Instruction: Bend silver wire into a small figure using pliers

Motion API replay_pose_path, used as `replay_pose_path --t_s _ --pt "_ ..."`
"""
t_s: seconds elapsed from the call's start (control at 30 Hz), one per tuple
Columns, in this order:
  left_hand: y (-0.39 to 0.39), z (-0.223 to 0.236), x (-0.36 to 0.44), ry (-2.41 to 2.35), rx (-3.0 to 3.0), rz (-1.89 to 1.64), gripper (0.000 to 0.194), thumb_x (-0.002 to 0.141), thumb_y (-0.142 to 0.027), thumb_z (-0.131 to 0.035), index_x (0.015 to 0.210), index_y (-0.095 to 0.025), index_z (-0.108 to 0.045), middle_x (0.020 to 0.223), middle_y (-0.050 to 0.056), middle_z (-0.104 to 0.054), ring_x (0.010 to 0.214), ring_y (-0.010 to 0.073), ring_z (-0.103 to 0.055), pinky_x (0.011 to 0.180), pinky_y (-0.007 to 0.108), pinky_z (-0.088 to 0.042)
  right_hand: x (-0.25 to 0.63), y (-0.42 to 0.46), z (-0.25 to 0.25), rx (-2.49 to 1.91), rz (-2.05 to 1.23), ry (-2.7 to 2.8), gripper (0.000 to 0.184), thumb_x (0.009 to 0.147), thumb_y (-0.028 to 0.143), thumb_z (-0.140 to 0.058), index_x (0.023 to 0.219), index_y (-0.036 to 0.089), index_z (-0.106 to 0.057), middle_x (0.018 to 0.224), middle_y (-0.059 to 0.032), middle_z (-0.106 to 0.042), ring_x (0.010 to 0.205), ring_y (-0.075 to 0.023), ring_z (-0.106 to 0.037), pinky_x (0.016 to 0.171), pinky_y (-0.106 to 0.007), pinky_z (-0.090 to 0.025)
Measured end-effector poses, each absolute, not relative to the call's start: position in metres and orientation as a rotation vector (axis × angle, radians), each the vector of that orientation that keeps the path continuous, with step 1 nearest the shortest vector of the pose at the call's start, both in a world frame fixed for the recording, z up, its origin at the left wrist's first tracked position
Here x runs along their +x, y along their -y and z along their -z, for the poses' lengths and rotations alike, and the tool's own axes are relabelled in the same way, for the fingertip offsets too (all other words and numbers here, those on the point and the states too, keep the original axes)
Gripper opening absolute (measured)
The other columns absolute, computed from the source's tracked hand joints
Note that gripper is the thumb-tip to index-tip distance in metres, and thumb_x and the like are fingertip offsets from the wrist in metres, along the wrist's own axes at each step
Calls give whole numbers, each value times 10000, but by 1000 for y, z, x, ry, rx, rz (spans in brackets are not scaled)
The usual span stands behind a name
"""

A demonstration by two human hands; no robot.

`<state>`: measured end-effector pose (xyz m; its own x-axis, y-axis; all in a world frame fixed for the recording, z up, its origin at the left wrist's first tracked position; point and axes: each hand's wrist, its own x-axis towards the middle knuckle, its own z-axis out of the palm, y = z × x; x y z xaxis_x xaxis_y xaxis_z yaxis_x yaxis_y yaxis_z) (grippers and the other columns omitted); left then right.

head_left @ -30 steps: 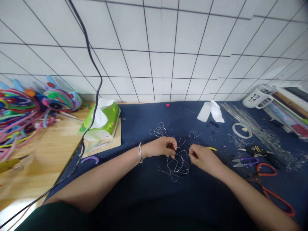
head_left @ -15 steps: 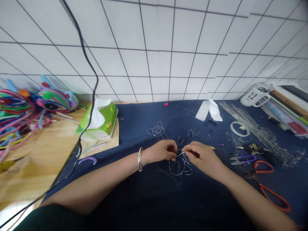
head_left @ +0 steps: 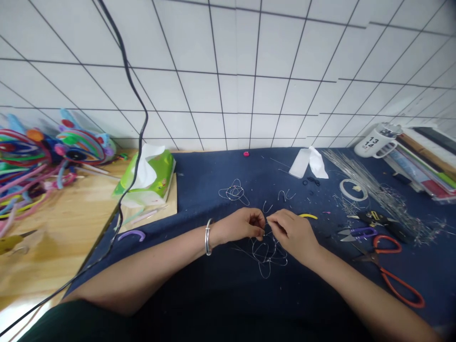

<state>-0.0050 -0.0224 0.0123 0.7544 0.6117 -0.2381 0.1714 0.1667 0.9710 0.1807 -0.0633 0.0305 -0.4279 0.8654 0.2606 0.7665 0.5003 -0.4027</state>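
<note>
Both hands are working right in the middle of the blue cloth that covers this end of the table. The left hand and right hand are fingertip to fingertip, each pinching the top of a loopy wire shape that otherwise lies flat on the cloth just below them. My guess is that two pinches so close together keep thin springy wire from twisting away, and letting the rest lie on the cloth takes the weight off. The dark fabric also makes the silver wire easy to see. A second wire tangle sits a bit further back, with a few small bent hooks near it. Everything sharp is parked off to the right within reach: orange scissors, small purple snips, a tape roll and a big spread of straight wires. A mug stands at the back right, a tissue pack on the left edge, and pipe cleaners are piled on the bare wood.
</note>
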Motion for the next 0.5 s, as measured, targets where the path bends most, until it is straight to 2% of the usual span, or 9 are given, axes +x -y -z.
replay_pose_path --t_s 0.23,0.5 --pt "21 -13 -6 -686 1370 -314 118 731 -126 -546 847 -140 -527 741 43 -645 704 128 -605 595 232 -420 182 65 -26 -1250 -262 2376 188 849 187 -385 884 196 -570 821 -19 -600 762 -119 -534 672 -251 -389" --pt "20 -13 -5 -704 1372 -293 136 729 -119 -534 864 -132 -534 736 46 -647 689 124 -599 583 230 -423 183 65 -26 -1206 -383 2322 182 850 216 -399 880 218 -579 820 0 -611 766 -111 -547 695 -255 -405"
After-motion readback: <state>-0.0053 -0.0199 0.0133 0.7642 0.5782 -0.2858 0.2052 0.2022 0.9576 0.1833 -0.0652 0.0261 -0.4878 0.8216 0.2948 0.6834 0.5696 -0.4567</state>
